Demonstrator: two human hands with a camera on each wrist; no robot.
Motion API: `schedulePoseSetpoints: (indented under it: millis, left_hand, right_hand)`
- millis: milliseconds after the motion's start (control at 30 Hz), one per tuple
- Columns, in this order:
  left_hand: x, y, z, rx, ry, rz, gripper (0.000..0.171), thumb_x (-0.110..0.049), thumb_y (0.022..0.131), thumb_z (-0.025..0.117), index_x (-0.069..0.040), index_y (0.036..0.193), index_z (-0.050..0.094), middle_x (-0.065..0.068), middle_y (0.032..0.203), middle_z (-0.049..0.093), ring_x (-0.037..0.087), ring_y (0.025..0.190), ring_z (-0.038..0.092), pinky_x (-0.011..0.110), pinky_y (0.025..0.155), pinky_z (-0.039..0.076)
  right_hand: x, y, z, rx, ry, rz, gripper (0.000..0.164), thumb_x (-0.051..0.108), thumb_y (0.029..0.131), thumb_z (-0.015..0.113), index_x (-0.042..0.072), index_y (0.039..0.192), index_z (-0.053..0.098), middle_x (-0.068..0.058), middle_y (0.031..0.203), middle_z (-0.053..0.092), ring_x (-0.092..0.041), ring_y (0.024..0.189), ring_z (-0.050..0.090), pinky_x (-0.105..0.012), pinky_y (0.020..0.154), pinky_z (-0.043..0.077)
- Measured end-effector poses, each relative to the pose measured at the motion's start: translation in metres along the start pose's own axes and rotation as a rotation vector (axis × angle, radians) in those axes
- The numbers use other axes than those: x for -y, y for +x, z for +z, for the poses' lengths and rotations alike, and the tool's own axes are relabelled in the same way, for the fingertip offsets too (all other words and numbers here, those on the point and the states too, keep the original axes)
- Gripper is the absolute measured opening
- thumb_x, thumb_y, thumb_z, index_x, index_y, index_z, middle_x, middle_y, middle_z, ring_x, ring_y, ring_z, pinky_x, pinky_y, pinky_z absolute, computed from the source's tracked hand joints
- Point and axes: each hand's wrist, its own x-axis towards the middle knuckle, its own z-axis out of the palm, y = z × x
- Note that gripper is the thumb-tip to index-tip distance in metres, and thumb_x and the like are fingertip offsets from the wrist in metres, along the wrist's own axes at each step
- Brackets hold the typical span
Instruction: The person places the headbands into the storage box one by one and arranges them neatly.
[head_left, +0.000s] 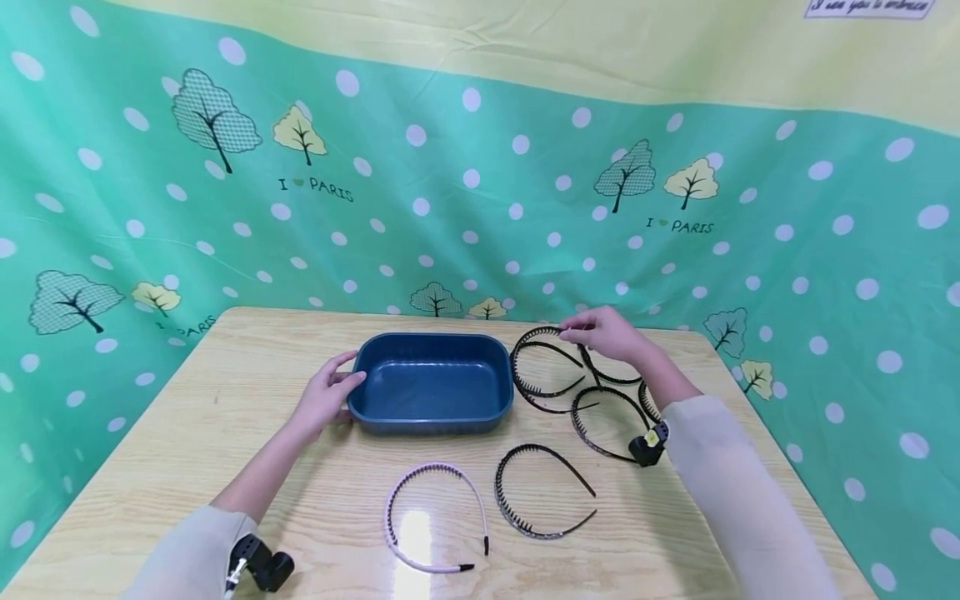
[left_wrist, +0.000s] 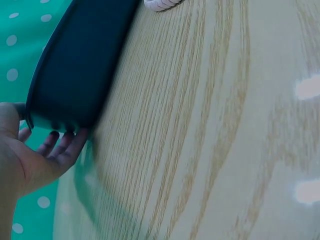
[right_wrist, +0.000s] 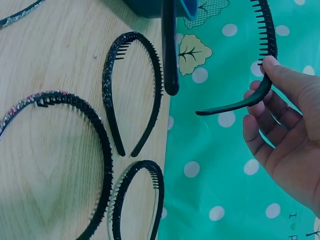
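Observation:
My left hand [head_left: 324, 398] grips the left end of an empty dark blue plastic basin [head_left: 431, 425], thumb at the rim; in the left wrist view its fingers [left_wrist: 62, 145] press the outer wall. To the basin's right, my right hand [head_left: 603, 332] pinches a black toothed headband [right_wrist: 270, 35] between thumb and fingers near one end, raised above the table in the right wrist view. Below and around that hand lie more black headbands, including a sparkly one [right_wrist: 106, 82] and one with coloured stones [right_wrist: 55, 95].
A pale lilac headband [head_left: 391, 517] lies in front of the basin. Right of it is a black headband with a glittery band [head_left: 501, 492]. The wooden table [head_left: 225, 383] ends at a green dotted curtain [head_left: 420, 208] behind and at the sides.

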Motion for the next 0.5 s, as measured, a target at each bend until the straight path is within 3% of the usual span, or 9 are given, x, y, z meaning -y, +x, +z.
schedulePoseSetpoints:
  millis: [100,200,300,367,500]
  left_hand:
    - [0.002,0.002,0.000,-0.003,0.015,0.014,0.059,-0.036,0.097,0.048,-0.019,0.148,0.025,0.027,0.136,0.041,0.043,0.116,0.052,0.041,0.074,0.056]
    - [0.003,0.004,0.000,-0.006,0.022,0.031,0.058,-0.035,0.097,0.048,-0.018,0.148,0.026,0.028,0.134,0.043,0.042,0.113,0.054,0.039,0.070,0.056]
    - [0.003,0.004,0.001,-0.011,0.032,0.039,0.058,-0.033,0.097,0.049,-0.017,0.148,0.026,0.029,0.133,0.044,0.042,0.111,0.055,0.038,0.068,0.057]
    - [0.003,0.004,0.001,-0.014,0.040,0.038,0.058,-0.033,0.097,0.049,-0.017,0.148,0.026,0.029,0.133,0.044,0.042,0.111,0.055,0.038,0.068,0.057]
    - [0.002,0.004,0.001,-0.019,0.052,0.033,0.058,-0.034,0.097,0.049,-0.018,0.148,0.026,0.029,0.134,0.043,0.043,0.112,0.055,0.038,0.069,0.056]
  right_hand:
    - [0.000,0.002,0.002,-0.006,0.000,0.006,0.031,0.026,0.090,0.063,0.008,0.115,0.066,-0.013,0.104,0.066,-0.034,0.101,0.056,-0.038,0.079,0.048]
    - [0.001,0.005,0.004,-0.004,0.006,0.006,0.031,0.027,0.090,0.063,0.009,0.115,0.067,-0.016,0.111,0.062,-0.035,0.106,0.054,-0.042,0.085,0.047]
    - [0.004,0.006,0.007,-0.008,0.006,-0.004,0.031,0.028,0.089,0.063,0.009,0.114,0.067,-0.014,0.109,0.059,-0.029,0.097,0.056,-0.040,0.082,0.049]
    - [0.006,0.007,0.008,-0.004,0.006,-0.008,0.031,0.028,0.090,0.063,0.010,0.114,0.067,-0.011,0.104,0.059,-0.022,0.086,0.055,-0.034,0.073,0.049]
    - [0.010,0.009,0.011,0.010,0.019,-0.008,0.032,0.030,0.090,0.062,0.012,0.116,0.067,-0.010,0.106,0.064,-0.020,0.083,0.057,-0.029,0.070,0.049]
